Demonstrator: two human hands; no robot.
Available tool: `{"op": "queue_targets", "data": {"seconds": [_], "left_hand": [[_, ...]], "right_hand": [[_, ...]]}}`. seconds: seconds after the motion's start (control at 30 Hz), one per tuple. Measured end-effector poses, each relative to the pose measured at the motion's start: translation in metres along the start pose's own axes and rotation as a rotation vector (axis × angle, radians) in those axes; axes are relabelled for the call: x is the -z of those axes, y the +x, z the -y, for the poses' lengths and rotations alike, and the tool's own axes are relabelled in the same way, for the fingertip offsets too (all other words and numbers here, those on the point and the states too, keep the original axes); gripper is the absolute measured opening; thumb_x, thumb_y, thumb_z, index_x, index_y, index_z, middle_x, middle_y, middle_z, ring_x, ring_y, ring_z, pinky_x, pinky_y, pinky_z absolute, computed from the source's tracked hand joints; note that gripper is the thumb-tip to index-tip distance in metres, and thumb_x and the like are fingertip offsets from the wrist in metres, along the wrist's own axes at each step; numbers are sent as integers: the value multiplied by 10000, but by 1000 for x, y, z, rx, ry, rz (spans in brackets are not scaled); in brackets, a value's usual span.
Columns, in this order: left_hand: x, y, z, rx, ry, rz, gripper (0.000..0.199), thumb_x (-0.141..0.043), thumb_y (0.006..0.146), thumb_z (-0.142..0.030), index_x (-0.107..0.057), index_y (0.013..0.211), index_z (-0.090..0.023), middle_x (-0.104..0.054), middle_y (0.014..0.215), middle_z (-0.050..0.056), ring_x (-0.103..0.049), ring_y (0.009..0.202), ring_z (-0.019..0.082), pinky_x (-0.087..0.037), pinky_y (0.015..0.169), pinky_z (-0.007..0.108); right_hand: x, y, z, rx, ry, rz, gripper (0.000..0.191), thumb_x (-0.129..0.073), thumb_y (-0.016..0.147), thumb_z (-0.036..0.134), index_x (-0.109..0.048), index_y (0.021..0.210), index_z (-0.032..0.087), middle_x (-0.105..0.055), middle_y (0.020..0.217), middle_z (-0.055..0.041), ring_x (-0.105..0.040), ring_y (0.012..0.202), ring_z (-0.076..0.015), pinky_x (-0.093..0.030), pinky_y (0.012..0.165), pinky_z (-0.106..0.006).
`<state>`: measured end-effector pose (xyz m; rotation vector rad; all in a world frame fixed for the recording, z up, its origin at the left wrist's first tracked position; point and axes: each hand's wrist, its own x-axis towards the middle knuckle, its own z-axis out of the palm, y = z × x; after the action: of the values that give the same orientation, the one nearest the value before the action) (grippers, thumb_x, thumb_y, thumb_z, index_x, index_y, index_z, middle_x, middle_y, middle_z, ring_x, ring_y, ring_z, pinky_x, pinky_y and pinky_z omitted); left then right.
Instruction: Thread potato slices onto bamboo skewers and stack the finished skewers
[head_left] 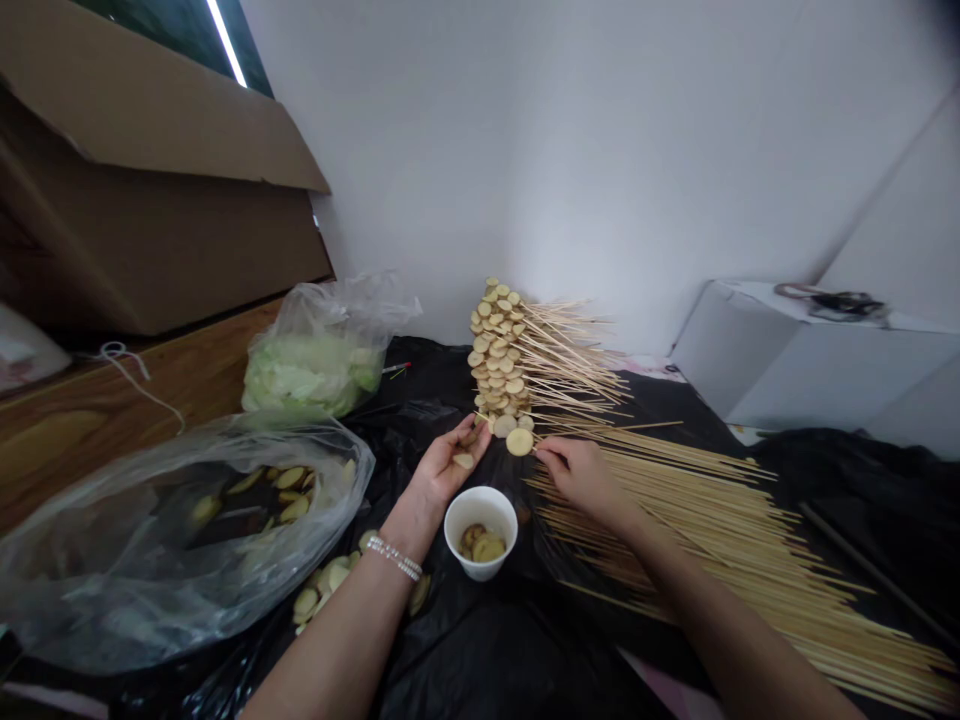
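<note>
In the middle, my right hand [570, 470] pinches a thin wooden skewer near a round potato slice [519, 441] threaded on it. My left hand [450, 460] is turned palm up, its fingers curled around a few loose potato slices [463, 461]. Just beyond both hands stands a tall stack of skewered potato slices [496, 350], their sticks pointing right. Below my left hand is a white cup [481, 575] with several slices inside. Bare wooden skewers [697, 540] lie in a wide spread under and beside my right forearm.
A clear plastic bag [180, 590] holding potato slices lies open at left, with loose slices [330, 580] near it. Behind it sits a bag of leafy vegetable [315, 370]. A cardboard box [180, 230] stands back left, a white box [795, 360] right. Black plastic [487, 660] covers the surface.
</note>
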<state>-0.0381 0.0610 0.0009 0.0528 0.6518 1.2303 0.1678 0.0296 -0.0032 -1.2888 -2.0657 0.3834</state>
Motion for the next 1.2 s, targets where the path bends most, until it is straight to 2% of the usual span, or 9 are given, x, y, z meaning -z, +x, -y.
{"op": "queue_targets", "data": {"seconds": [0.1,0.2,0.47,0.63,0.9,1.2], "left_hand": [[1,2,0,22,-36,3,219,-418,885,-74,-585,1026,-86,-672,855,118,-688,772,188,-600,700,318],[2,1,0,27,-54,-1,235,-384,919,-133,-580,1041,-89,-679,863,128,-689,783,193,-600,683,323],[6,1,-4,28,-45,14,295,-339,878,-80,-585,1041,-94,-677,934,157,-686,826,209,-591,701,359],[7,4,-5,27,-52,37,278,-389,857,-108,-593,1045,-86,-683,938,155,-683,810,215,-593,694,378],[5,5,-3,36,-86,-7,294,-360,870,-49,-595,1044,-81,-689,895,140,-683,760,184,-593,652,320],[8,6,-1,-21,4,14,167,-490,886,-98,-623,967,-156,-644,793,55,-634,634,114,-539,550,213]], "right_hand": [[0,0,0,1,-5,2,238,-467,884,236,-697,830,204,-717,812,-32,-609,710,-160,-395,693,-243],[0,0,0,6,-12,13,243,-467,886,244,-689,798,201,-712,788,-33,-602,696,-156,-391,685,-240],[0,0,0,12,2,24,239,-476,876,222,-688,772,191,-710,797,-42,-598,702,-152,-392,684,-238],[0,0,0,16,-14,37,240,-476,871,210,-677,741,191,-699,757,-31,-584,675,-146,-383,669,-236],[0,0,1,18,-17,54,248,-472,877,214,-656,714,191,-688,725,-26,-577,658,-143,-375,658,-232],[1,0,2,23,-16,44,256,-465,881,224,-656,713,192,-682,719,-27,-570,657,-142,-371,659,-233]]}}
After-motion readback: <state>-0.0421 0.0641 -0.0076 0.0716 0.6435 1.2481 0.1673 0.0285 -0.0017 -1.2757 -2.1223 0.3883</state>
